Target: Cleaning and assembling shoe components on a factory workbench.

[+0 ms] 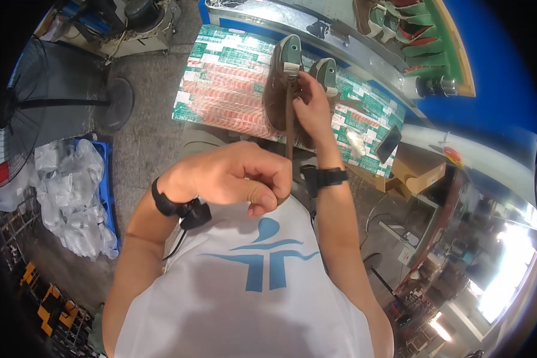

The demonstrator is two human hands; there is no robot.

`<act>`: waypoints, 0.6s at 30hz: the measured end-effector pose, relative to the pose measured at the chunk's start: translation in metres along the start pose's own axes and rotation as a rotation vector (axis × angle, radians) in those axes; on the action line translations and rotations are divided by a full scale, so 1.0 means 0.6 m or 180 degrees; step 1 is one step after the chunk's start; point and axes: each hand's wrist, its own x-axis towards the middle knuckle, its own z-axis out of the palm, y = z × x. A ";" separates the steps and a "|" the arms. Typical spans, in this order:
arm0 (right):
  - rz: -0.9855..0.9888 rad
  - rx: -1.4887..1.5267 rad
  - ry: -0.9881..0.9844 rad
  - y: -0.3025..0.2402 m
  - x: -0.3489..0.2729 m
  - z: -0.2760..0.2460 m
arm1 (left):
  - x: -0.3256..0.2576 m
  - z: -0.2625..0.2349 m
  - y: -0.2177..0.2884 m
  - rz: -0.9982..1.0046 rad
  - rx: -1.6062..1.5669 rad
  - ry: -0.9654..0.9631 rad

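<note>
A brown shoe (272, 89) with a green insole lies on the table, its opening toward the far side. A flat brown shoelace (290, 122) runs taut from it toward my body. My left hand (235, 173) is closed round the near end of the lace in front of my chest. My right hand (315, 110) grips the shoe beside its lacing, thumb and finger bent against it; the fingertips' exact hold is partly hidden. The matching shoe (324, 73) stands just right of it, partly behind my right hand.
The table top (221, 77) is covered in green, white and red printed tape. A white crumpled piece (356, 143) and a dark phone (388, 143) lie at its right. Beyond runs a conveyor (340, 36); a fan (18, 107) and a blue crate (105, 197) with clear bags stand left, an open carton (420, 173) right.
</note>
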 end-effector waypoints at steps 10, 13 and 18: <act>-0.0297 -0.1270 0.0462 -0.024 0.002 0.024 | -0.086 -0.195 -0.022 0.2183 -0.1358 0.2563; -0.0313 -0.1419 0.0292 -0.031 0.010 0.025 | -0.094 -0.216 -0.016 0.2232 -0.1116 0.2673; -0.0556 -0.1731 -0.0413 -0.072 -0.031 0.009 | -0.137 -0.307 -0.134 -0.0556 0.1570 0.2749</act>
